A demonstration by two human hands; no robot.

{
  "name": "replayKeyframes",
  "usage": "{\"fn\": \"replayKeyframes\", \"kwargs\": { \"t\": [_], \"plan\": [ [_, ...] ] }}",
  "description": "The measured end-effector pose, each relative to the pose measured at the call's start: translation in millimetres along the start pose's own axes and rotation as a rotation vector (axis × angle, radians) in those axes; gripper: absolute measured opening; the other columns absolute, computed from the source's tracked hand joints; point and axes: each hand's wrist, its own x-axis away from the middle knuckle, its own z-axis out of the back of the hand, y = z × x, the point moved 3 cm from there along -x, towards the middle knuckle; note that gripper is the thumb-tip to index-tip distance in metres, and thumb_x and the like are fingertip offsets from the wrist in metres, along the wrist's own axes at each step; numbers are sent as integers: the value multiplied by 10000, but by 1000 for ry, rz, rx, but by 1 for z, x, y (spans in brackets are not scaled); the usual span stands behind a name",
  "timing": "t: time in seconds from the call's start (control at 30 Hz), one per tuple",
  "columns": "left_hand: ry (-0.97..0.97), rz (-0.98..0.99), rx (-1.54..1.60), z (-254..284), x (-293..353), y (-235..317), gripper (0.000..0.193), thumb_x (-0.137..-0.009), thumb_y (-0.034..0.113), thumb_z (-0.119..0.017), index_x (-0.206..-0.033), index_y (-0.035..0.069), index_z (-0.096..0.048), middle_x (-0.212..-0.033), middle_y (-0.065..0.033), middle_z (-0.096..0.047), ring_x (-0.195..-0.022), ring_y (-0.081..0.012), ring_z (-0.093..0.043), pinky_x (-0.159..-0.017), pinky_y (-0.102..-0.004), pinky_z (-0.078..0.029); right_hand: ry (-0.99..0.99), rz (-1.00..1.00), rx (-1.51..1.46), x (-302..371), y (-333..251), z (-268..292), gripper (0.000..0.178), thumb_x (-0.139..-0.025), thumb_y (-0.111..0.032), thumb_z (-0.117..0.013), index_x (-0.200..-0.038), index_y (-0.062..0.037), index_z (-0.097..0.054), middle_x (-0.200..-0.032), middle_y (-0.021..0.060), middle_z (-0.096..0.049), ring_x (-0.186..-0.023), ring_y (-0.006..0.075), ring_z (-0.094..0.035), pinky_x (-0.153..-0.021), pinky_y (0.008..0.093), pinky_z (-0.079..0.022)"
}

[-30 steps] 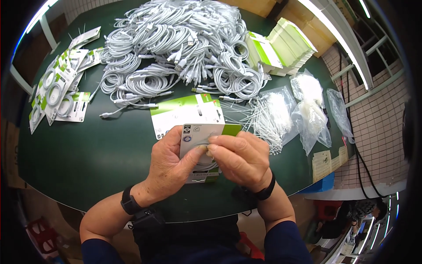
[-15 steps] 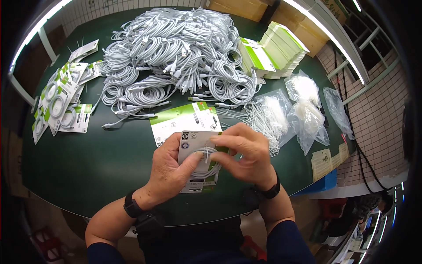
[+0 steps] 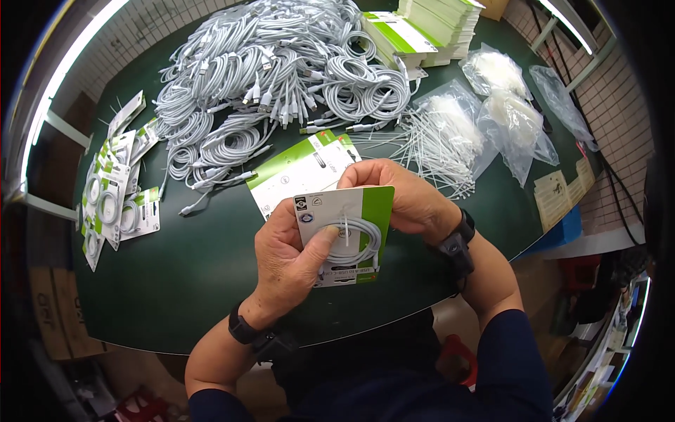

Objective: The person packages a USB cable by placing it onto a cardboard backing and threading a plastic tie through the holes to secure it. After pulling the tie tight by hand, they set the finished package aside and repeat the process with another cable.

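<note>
My left hand [image 3: 292, 257] grips a green and white packaging card [image 3: 316, 204], its thumb pressing a coiled grey-white charging cable [image 3: 369, 243] against the front. A white cable tie [image 3: 346, 228] stands upright across the top of the coil and passes into the card. Behind the card's right edge is my right hand [image 3: 404, 193], its fingers curled; their tips and anything between them are hidden. Just beyond both hands, flat cards [image 3: 288, 184] lie on the dark green table [image 3: 190, 271].
Coiled cables [image 3: 260, 77] form a large heap at the back. Card stacks [image 3: 439, 35] stand behind it on the right. Loose cable ties [image 3: 439, 158] and plastic bags of ties [image 3: 517, 116] lie right. Carded cables [image 3: 109, 204] are piled at the left.
My right hand has gone from the front of the coil to behind the card. The card has shifted right and its green side now shows. The whole view has shifted too.
</note>
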Motion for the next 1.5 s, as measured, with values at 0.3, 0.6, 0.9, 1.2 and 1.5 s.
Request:
{"fn": "replayKeyframes", "kwargs": {
  "t": [0.3, 0.6, 0.9, 1.2, 1.5],
  "plan": [
    [-3, -17, -9, -3, 1, 2, 341, -988, -48, -670, -1312, -54, -562, -1206, -156, -727, -1086, -168, -706, -973, -319, -559, -63, -24, 15, 1, 6, 7, 212, -954, -155, -798, -1053, -26, -661, -1000, 32, -730, -867, 79, -686, -776, 218, -569],
    [-14, -50, -13, 2, -1, 1, 350, -986, -41, -670, -1318, -56, -560, -1220, -159, -724, -1090, -169, -705, -974, -321, -559, -19, 76, 192, -4, 3, 9, 179, -992, -180, -755, -987, -41, -643, -896, -24, -672, -795, 33, -606, -691, 203, -505],
    [17, 2, -21, -2, 1, 6, 342, -979, -19, -687, -1299, -51, -571, -1185, -144, -737, -1056, -157, -711, -956, -313, -565, 262, 431, 805, -5, -4, 0, 190, -1007, -158, -714, -927, -17, -615, -826, -16, -615, -713, 52, -540, -631, 236, -462],
    [88, -12, -11, 6, -5, 2, 350, -956, 20, -750, -1261, -30, -587, -1154, -125, -743, -1003, -139, -717, -891, -290, -585, 380, 751, 1238, -5, -7, 3, 164, -988, -113, -714, -942, -4, -600, -819, 71, -629, -697, 119, -562, -620, 282, -476],
    [234, -8, 92, 28, -21, -5, 372, -968, 31, -753, -1289, -17, -570, -1166, -129, -733, -982, -134, -722, -871, -277, -595, 303, 321, 511, 7, -15, -2, 389, -1102, -316, -583, -1277, 31, -595, -1051, 70, -706, -812, 145, -649, -714, 255, -521]
  ]
}}
